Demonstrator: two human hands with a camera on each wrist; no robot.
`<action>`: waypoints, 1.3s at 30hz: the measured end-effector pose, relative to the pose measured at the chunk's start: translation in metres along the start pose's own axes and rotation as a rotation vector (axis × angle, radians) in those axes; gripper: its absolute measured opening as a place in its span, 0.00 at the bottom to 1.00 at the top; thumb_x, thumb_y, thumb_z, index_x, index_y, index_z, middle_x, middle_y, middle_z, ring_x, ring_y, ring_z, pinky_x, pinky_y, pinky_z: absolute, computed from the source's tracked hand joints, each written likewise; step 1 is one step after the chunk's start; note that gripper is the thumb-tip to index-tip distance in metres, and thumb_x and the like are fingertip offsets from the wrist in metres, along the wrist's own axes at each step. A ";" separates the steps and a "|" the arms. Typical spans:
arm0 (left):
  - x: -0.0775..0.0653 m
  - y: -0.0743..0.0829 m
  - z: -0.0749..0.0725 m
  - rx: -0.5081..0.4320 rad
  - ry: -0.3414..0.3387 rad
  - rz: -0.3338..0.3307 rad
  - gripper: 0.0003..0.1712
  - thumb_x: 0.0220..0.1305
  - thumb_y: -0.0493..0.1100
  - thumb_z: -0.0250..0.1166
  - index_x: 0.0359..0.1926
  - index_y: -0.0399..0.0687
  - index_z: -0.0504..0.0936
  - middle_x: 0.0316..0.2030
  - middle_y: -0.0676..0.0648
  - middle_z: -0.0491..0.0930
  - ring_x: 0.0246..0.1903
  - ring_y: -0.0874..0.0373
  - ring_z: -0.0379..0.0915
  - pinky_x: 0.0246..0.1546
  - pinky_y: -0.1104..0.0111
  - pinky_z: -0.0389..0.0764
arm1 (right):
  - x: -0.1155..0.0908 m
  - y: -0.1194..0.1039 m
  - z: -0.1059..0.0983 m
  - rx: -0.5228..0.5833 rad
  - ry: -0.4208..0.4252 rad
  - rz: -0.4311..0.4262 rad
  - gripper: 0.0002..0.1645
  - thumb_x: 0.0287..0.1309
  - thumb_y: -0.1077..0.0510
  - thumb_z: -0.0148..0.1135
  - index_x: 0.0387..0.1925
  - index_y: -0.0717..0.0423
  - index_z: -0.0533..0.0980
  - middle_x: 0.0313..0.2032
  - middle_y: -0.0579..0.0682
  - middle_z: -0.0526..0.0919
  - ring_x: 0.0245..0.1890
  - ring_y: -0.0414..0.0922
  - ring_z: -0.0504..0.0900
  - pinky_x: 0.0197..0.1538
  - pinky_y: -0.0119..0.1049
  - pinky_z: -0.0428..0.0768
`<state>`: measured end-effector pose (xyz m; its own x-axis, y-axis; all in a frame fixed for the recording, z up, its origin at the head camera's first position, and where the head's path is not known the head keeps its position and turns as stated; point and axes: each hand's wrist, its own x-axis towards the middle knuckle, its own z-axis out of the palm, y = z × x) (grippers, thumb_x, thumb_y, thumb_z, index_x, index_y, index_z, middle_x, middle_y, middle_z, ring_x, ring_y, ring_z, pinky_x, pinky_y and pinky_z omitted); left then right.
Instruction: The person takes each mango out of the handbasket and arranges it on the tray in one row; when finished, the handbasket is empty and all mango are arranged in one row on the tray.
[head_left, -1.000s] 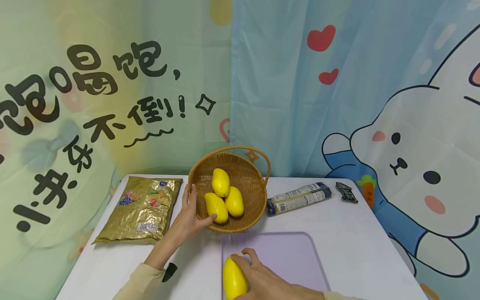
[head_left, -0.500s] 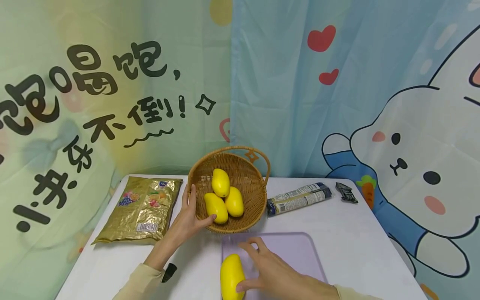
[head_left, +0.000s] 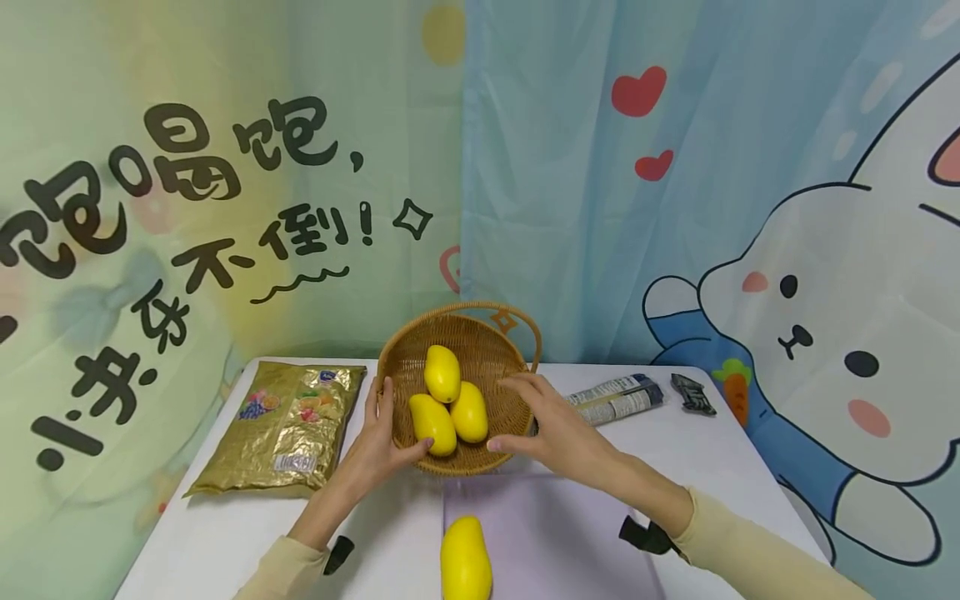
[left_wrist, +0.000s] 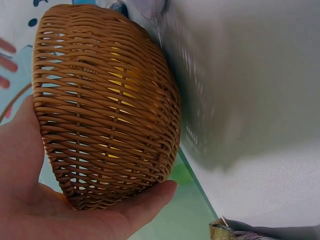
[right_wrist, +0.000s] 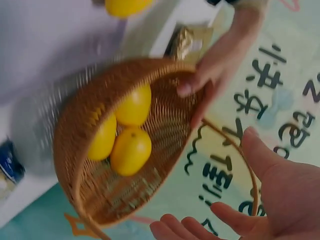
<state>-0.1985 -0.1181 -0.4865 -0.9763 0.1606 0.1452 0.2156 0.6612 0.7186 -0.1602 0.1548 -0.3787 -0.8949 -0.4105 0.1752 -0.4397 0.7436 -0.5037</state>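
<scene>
A brown wicker basket point(head_left: 491, 354) with a hoop handle tilts its mouth toward me at the back of the table. Three yellow mangoes point(head_left: 442, 375) lie inside it. My left hand point(head_left: 381, 446) grips the basket's left side, its thumb over the rim; the left wrist view shows the woven outside point(left_wrist: 105, 110) against the palm. At the basket's right side my right hand point(head_left: 558, 429) is spread with nothing in it, overlapping the rim in the head view; the right wrist view shows its fingers point(right_wrist: 175, 227) apart from the weave. Another mango point(head_left: 466, 558) lies on a pale purple board point(head_left: 570, 533).
A gold foil bag point(head_left: 285, 429) lies left of the basket. To the right are a long grey-blue packet point(head_left: 618, 398), partly behind the right hand, and a small black wrapper point(head_left: 692, 393). A printed curtain point(head_left: 540, 167) hangs behind the white table point(head_left: 720, 458).
My right hand has let go of the mango on the board and moved up to the basket's right side. The left hand keeps its hold. The view has tipped slightly upward.
</scene>
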 end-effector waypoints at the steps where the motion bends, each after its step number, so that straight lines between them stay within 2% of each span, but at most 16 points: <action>1: -0.001 0.000 0.000 -0.003 0.001 -0.001 0.67 0.45 0.66 0.66 0.71 0.52 0.29 0.70 0.52 0.21 0.39 0.47 0.77 0.28 0.73 0.74 | 0.006 0.001 -0.002 0.003 0.005 -0.007 0.46 0.43 0.33 0.64 0.63 0.40 0.60 0.61 0.44 0.62 0.57 0.46 0.69 0.55 0.46 0.73; 6: -0.002 -0.002 0.003 0.000 0.003 -0.009 0.67 0.45 0.66 0.66 0.70 0.55 0.28 0.70 0.51 0.22 0.41 0.46 0.77 0.30 0.72 0.75 | 0.036 0.009 -0.003 0.018 -0.010 -0.011 0.45 0.46 0.36 0.64 0.64 0.42 0.60 0.63 0.49 0.62 0.59 0.50 0.68 0.56 0.49 0.71; 10: -0.004 -0.004 0.005 -0.001 -0.008 -0.014 0.67 0.45 0.67 0.65 0.70 0.56 0.27 0.70 0.51 0.21 0.45 0.44 0.75 0.35 0.70 0.77 | 0.059 0.014 0.005 0.012 -0.064 0.015 0.45 0.47 0.38 0.64 0.65 0.42 0.58 0.65 0.50 0.60 0.62 0.50 0.65 0.57 0.49 0.70; 13: -0.005 -0.005 0.005 -0.007 -0.007 -0.012 0.67 0.45 0.67 0.65 0.70 0.56 0.27 0.70 0.51 0.21 0.44 0.44 0.76 0.34 0.70 0.77 | 0.077 0.018 0.011 0.014 -0.113 0.010 0.48 0.46 0.39 0.65 0.66 0.46 0.57 0.66 0.51 0.60 0.64 0.50 0.61 0.58 0.50 0.69; 19: -0.008 -0.004 0.005 -0.013 -0.013 -0.013 0.67 0.45 0.66 0.66 0.70 0.57 0.27 0.70 0.53 0.20 0.42 0.46 0.76 0.32 0.72 0.76 | 0.107 0.022 0.024 -0.010 -0.208 -0.001 0.53 0.42 0.35 0.65 0.67 0.48 0.55 0.66 0.50 0.61 0.65 0.49 0.60 0.62 0.48 0.64; 23: -0.006 -0.003 0.003 -0.011 -0.002 0.004 0.66 0.46 0.65 0.66 0.70 0.56 0.27 0.70 0.54 0.20 0.41 0.46 0.77 0.32 0.71 0.77 | 0.121 0.024 0.030 0.016 -0.264 0.040 0.55 0.41 0.34 0.66 0.68 0.44 0.52 0.67 0.51 0.57 0.66 0.49 0.59 0.61 0.48 0.65; 31: 0.000 -0.001 0.001 -0.003 0.001 0.014 0.66 0.46 0.65 0.66 0.70 0.55 0.28 0.69 0.55 0.20 0.42 0.47 0.77 0.33 0.72 0.76 | 0.142 0.033 0.051 0.046 -0.353 0.083 0.57 0.43 0.41 0.68 0.70 0.47 0.48 0.68 0.54 0.53 0.68 0.51 0.53 0.64 0.51 0.60; 39: 0.000 -0.001 0.002 -0.006 0.011 0.026 0.67 0.45 0.65 0.67 0.70 0.55 0.28 0.70 0.55 0.20 0.40 0.48 0.77 0.31 0.73 0.75 | 0.157 0.039 0.062 0.015 -0.400 0.104 0.58 0.43 0.41 0.68 0.70 0.49 0.47 0.67 0.53 0.57 0.66 0.51 0.59 0.62 0.49 0.64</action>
<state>-0.1982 -0.1170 -0.4886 -0.9705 0.1698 0.1713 0.2410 0.6523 0.7186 -0.3130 0.0865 -0.4234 -0.8332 -0.5081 -0.2182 -0.3446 0.7857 -0.5138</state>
